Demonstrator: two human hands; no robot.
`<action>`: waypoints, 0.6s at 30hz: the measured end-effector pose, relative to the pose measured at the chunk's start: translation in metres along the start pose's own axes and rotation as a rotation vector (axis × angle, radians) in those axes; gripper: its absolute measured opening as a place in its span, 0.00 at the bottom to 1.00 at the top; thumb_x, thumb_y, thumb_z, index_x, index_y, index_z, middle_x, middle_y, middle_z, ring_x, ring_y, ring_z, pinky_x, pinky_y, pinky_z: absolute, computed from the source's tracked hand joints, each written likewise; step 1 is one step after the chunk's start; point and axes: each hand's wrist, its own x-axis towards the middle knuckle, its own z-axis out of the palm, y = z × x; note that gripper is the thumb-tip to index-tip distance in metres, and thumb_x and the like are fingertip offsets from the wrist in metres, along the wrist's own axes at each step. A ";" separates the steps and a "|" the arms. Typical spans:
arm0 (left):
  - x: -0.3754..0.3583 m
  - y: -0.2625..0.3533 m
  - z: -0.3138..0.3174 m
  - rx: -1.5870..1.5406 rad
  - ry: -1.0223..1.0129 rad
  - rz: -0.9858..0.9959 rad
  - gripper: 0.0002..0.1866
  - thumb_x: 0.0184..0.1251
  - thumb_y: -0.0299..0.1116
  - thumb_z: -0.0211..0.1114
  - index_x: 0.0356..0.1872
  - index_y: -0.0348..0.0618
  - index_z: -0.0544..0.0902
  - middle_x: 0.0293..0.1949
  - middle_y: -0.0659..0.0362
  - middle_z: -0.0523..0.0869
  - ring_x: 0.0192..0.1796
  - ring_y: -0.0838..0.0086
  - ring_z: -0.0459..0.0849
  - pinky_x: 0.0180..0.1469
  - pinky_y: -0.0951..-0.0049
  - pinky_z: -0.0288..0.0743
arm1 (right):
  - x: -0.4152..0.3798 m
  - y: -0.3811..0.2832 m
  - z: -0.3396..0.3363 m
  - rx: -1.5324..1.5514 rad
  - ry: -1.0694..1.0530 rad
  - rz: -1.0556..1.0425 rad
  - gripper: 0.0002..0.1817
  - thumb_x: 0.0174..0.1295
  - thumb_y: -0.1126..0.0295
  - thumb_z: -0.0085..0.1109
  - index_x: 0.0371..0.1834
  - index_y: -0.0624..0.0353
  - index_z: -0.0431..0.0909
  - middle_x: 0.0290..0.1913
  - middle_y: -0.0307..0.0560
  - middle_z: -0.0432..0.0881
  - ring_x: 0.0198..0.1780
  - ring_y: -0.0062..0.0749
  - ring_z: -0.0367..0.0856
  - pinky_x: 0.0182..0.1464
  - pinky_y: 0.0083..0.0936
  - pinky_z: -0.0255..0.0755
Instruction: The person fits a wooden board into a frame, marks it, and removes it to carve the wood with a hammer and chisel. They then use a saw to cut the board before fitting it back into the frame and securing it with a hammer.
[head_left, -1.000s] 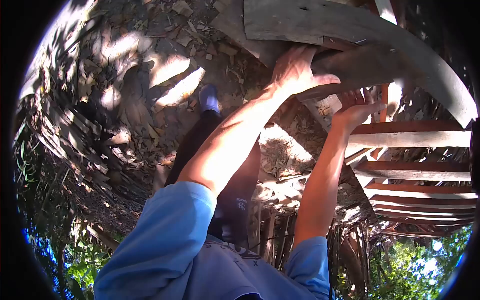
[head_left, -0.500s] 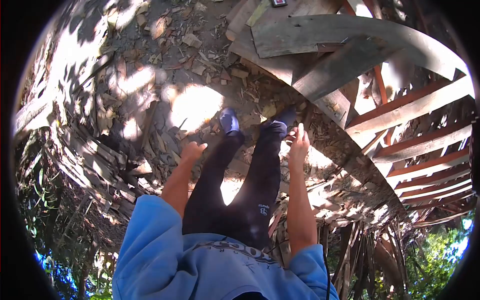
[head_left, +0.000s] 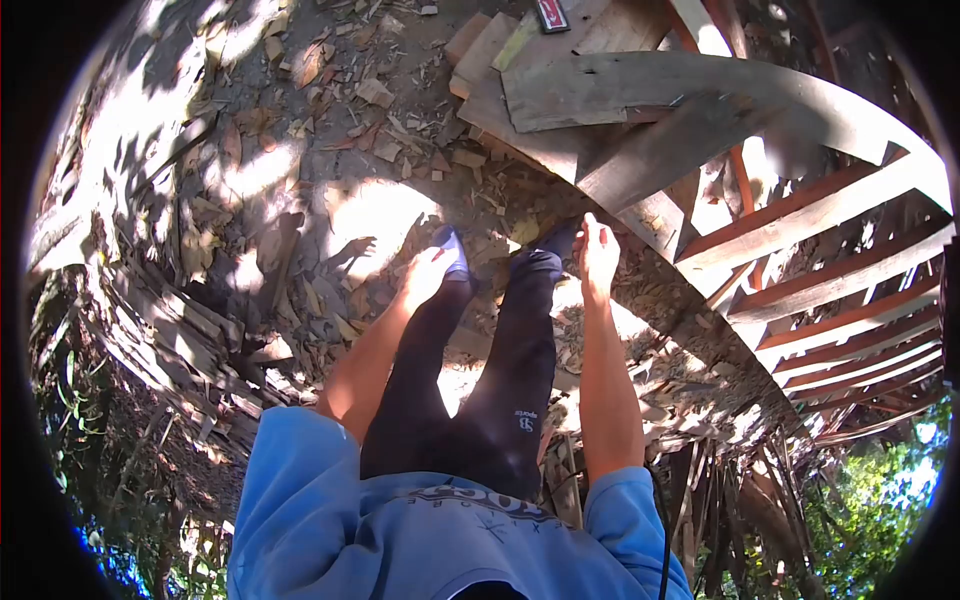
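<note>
- Head view: my left hand point(head_left: 426, 272) hung near 10 o'clock from the middle, released, its fingers loosely extended, partly overlapping my left foot point(head_left: 457, 252) in the picture.
- My right hand point(head_left: 598, 260) was between 2 and 3 o'clock, released as well, fingers slightly bent; it was the closer one to the timber, just beside my right foot point(head_left: 558, 240).
- The curved plank point(head_left: 640, 85) lay between 1 and 2 o'clock, arching toward the right rim of the view.
- The dark plank point(head_left: 655, 152) sat slantwise below it, near 2 o'clock, well apart from my left hand and nearer to my right.
- The slats point(head_left: 800, 219) ran in a row around 3 o'clock, sunlit in places.
- A small dark-rimmed thing with a red face point(head_left: 552, 14) was just past 12 o'clock, by the boards.
- Wood chips point(head_left: 375, 92) littered the ground toward 11 o'clock.
- Greenery point(head_left: 875, 505) showed at 4 o'clock.
</note>
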 end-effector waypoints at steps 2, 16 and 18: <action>-0.003 -0.008 0.018 -0.085 -0.058 -0.039 0.30 0.70 0.57 0.61 0.53 0.36 0.84 0.50 0.46 0.88 0.52 0.59 0.85 0.58 0.62 0.75 | 0.001 0.006 -0.002 0.002 0.015 0.039 0.14 0.69 0.61 0.67 0.30 0.57 0.76 0.22 0.35 0.76 0.21 0.15 0.70 0.25 0.16 0.64; -0.043 0.213 0.043 0.214 -0.148 0.222 0.38 0.70 0.59 0.60 0.70 0.38 0.72 0.69 0.44 0.75 0.71 0.52 0.73 0.71 0.57 0.68 | 0.009 -0.051 -0.048 0.080 0.046 0.011 0.17 0.71 0.57 0.63 0.35 0.61 0.79 0.25 0.37 0.78 0.24 0.18 0.74 0.26 0.18 0.66; -0.043 0.263 0.055 0.160 -0.121 0.300 0.39 0.70 0.58 0.61 0.72 0.38 0.69 0.71 0.44 0.71 0.73 0.53 0.70 0.72 0.58 0.66 | 0.008 -0.075 -0.073 0.083 0.099 -0.021 0.16 0.72 0.58 0.61 0.35 0.61 0.79 0.26 0.38 0.79 0.25 0.18 0.75 0.28 0.18 0.68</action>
